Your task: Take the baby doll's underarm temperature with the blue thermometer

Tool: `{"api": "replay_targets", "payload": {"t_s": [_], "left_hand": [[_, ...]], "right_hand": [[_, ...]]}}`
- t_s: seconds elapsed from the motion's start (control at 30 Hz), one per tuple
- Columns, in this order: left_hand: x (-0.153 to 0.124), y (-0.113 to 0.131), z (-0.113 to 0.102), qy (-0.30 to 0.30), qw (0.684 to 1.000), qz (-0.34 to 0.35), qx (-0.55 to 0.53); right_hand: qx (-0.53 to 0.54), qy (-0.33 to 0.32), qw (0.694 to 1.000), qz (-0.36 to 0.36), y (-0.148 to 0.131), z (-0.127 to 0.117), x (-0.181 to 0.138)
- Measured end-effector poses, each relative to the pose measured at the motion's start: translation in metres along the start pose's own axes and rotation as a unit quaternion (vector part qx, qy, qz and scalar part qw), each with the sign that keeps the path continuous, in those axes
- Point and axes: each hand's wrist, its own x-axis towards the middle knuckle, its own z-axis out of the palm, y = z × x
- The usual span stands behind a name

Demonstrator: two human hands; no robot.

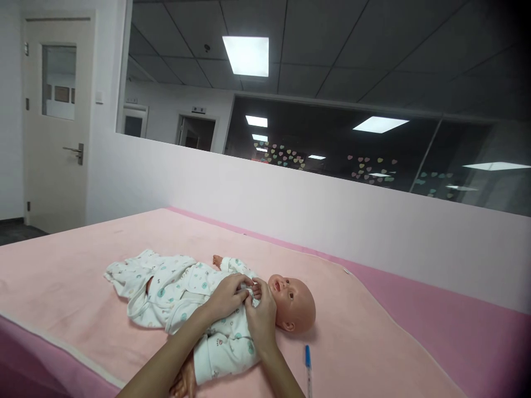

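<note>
A baby doll (301, 301) lies on its back on a pink sheet, its bald head toward the right. It wears a white patterned romper (226, 345) whose lower part is spread loosely to the left. My left hand (228, 296) rests over the doll's chest, thumb and fingers pinched on the romper near the neckline. Close against it, my right hand (262, 320) is also closed, fingertips pinching the cloth just below the doll's chin. Fingers cover the exact spot of the grip. One doll hand shows beyond the chest, the other beside my left forearm.
A pen with a blue cap (307, 356) lies on the pink sheet (365, 337) to the right of my right forearm. Behind the padded table rises a white wall (290, 204) with a large window above. A closed door (58, 149) stands at far left.
</note>
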Motion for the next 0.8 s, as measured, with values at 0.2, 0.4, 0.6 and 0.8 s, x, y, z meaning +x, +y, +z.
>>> {"api": "replay_targets", "payload": {"t_s": [0.2, 0.4, 0.6, 0.8], "left_hand": [[0.0, 0.003, -0.001, 0.002, 1.0, -0.001, 0.001], [0.0, 0.009, -0.003, -0.016, 1.0, 0.001, -0.021], [-0.001, 0.013, -0.006, -0.012, 1.0, 0.0, -0.004], [0.0, 0.012, -0.007, -0.026, 0.999, -0.007, -0.023]], "right_hand": [[-0.017, -0.025, 0.999, -0.013, -0.001, 0.0, 0.005], [-0.04, -0.032, 0.998, -0.04, -0.002, 0.0, 0.006], [-0.105, 0.01, 0.99, -0.097, 0.0, 0.002, -0.001], [-0.143, 0.013, 0.981, -0.127, 0.004, 0.002, -0.001]]}}
